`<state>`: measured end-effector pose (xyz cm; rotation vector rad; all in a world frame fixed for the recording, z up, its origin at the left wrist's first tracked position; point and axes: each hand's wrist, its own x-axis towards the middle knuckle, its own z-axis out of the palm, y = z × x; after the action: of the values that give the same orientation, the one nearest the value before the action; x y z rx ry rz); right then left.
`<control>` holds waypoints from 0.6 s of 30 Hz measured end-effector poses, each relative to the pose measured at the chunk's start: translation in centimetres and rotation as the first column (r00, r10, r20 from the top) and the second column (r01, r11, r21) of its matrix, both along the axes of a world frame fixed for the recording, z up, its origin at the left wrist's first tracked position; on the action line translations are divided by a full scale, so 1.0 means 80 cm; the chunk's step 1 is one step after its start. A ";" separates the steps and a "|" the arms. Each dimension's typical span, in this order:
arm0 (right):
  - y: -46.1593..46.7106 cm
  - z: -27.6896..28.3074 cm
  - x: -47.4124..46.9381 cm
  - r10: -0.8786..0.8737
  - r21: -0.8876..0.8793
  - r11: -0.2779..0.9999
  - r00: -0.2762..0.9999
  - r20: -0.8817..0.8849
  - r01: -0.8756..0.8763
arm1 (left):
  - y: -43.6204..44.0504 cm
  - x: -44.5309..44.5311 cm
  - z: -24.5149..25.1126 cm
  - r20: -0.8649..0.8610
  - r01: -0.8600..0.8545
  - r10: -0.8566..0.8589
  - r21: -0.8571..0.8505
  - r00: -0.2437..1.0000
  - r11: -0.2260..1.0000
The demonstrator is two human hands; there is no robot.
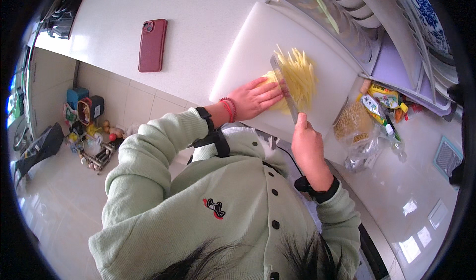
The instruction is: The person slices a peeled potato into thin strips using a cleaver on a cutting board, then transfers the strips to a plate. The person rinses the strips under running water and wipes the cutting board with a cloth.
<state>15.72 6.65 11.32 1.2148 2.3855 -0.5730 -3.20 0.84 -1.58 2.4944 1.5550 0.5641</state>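
On a white cutting board [245,45], my left hand [256,97] presses down on pale yellow slices, perhaps potato [270,78], with its fingers stretched towards the blade. My right hand [307,142] is closed around the handle of a kitchen knife [279,73], which is mostly hidden in the fist. The blade stands on edge between the slices and a heap of thin pale yellow strips [300,77] to its right. My left fingertips are against or very close to the blade's side.
A red-cased phone [152,45] lies on the white counter left of the board. Beyond the board's right side stands a dish rack [375,53] with bowls and plates. Seasoning packets [385,97] and a bag of yellowish beans or grains [353,122] lie near the board's right corner.
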 end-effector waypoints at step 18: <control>0.009 0.014 0.000 -0.040 -0.010 0.999 0.994 -0.099 0.039 | -0.001 0.000 -0.005 0.051 0.007 -0.007 0.005 0.999 1.000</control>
<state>15.69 7.38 12.43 1.2596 2.4432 -0.6697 -3.18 0.73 -1.98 2.4677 1.5280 0.6265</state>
